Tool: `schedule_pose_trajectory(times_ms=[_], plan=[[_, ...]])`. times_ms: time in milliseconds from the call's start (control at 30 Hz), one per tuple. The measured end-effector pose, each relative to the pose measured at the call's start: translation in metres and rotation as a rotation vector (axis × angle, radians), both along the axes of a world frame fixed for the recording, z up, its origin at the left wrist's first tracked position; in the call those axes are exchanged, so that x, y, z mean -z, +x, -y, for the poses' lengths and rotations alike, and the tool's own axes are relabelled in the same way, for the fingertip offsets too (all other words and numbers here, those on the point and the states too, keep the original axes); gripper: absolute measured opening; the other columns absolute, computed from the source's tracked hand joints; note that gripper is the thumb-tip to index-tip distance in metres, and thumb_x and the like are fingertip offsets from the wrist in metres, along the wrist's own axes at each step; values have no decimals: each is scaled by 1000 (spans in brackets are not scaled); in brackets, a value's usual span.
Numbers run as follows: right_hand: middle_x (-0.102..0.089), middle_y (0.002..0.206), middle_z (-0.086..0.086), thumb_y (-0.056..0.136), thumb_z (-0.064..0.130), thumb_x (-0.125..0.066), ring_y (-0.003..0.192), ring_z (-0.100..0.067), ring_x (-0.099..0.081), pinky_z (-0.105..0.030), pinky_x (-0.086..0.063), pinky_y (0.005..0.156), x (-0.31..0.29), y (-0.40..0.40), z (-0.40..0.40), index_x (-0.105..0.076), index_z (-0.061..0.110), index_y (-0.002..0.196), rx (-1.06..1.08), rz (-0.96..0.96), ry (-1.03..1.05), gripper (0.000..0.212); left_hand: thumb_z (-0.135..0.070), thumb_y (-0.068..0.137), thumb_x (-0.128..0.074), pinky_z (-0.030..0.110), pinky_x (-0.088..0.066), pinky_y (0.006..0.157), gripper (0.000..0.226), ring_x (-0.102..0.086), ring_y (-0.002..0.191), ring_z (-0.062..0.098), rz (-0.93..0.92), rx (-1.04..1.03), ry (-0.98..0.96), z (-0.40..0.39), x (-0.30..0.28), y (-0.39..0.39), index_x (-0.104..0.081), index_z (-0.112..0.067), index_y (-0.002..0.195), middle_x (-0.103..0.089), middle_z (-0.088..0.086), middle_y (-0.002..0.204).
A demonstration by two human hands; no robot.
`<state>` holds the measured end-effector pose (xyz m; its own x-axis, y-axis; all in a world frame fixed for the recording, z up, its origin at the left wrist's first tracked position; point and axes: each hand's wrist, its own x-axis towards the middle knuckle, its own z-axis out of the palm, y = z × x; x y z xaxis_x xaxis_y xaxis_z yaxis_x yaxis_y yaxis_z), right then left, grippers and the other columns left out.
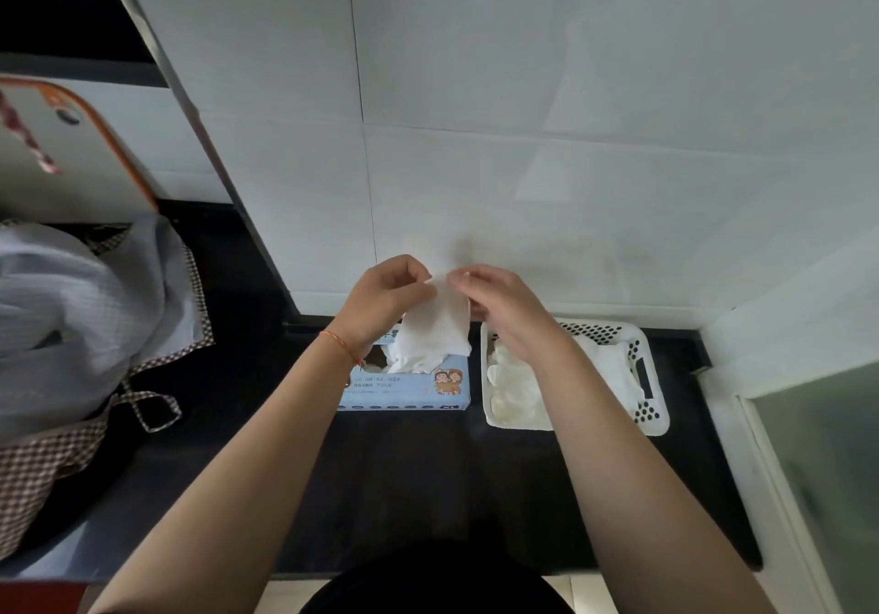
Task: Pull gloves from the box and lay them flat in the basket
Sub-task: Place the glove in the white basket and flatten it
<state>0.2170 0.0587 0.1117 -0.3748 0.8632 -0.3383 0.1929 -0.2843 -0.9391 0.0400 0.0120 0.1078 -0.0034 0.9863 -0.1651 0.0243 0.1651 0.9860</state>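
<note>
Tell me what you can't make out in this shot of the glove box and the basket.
All in the head view:
- How many gloves lie in the basket: the right hand and forearm cover its middle.
- Whether one or several gloves are in the held glove bundle: thin, white, overlapping.
- The box opening: the left hand and the glove hide most of it.
- The box print: too small to read.
- The checked cloth: cut off by the left edge.

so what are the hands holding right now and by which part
Both hands hold one white glove by its top edge: the left hand pinches the left corner, the right hand the right corner. The glove hangs down over the box.
</note>
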Motion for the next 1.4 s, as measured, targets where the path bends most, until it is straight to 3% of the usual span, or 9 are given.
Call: schedule_pose_trajectory(times_ms=[233,367,533,667,833,1033,1133,1300,1400], plan=[[-69,72,5,85,18,-73,68,-13,-64,-28,-47,65,-8,23,2,-71,17,81,62,108,74,5,-16,84,-74,38,-52,69,16,-60,74,20,-87,15,-41,-5,8,11,-61,-13,91,-62,8,88],[-51,63,4,85,21,-63,61,-12,-50,-25,-41,61,-22,28,4,-64,16,66,105,206,132,19,-15,88,-67,32,-58,64,40,-65,80,17,-117,235,-167,-7,1,23,-59,-32,123,-60,10,99],[-29,52,11,84,9,-53,50,-7,-28,-21,-24,46,-31,37,5,-42,18,55,95,300,241,32,-12,87,-67,19,-50,55,14,-56,74,14,-353,247,-91,-14,-2,41,-66,-23,96,-54,3,88],[-32,59,2,83,13,-54,55,-11,-30,-22,-25,48,-35,49,6,-51,-4,74,63,372,316,20,-18,80,-75,10,-39,75,15,-53,90,10,-596,200,129,-20,3,46,-62,-24,83,-53,-4,96],[-35,56,5,82,12,-53,54,-9,-31,-21,-26,49,-39,59,4,-53,-4,75,98,388,354,18,-8,78,-74,17,-45,86,23,-59,85,4,-490,280,152,-24,-2,59,-57,-22,74,-62,-7,88],[-29,61,0,83,11,-53,59,-11,-28,-28,-23,55,-43,70,4,-40,-1,68,161,371,371,23,-9,85,-63,20,-36,59,13,-43,56,4,-514,316,48,-29,8,78,-58,-15,74,-51,-13,59],[-27,58,2,81,10,-51,58,-12,-27,-28,-22,54,-45,78,3,-35,4,65,229,369,375,24,-25,91,-63,27,-35,65,28,-42,63,14,-456,319,-77,-30,21,77,-65,1,81,-50,3,68],[-25,52,8,80,7,-48,51,-10,-25,-16,-22,43,-44,95,3,-34,14,58,366,337,372,27,-30,82,-70,38,-51,86,27,-61,84,23,-129,224,-161,-32,29,81,-71,-4,85,-65,6,84],[-27,58,1,80,11,-48,56,-14,-26,-25,-23,50,-39,102,0,-44,0,67,388,375,341,18,-31,78,-66,39,-39,71,31,-44,69,22,-55,209,-159,-34,27,82,-55,-4,69,-44,7,70]])
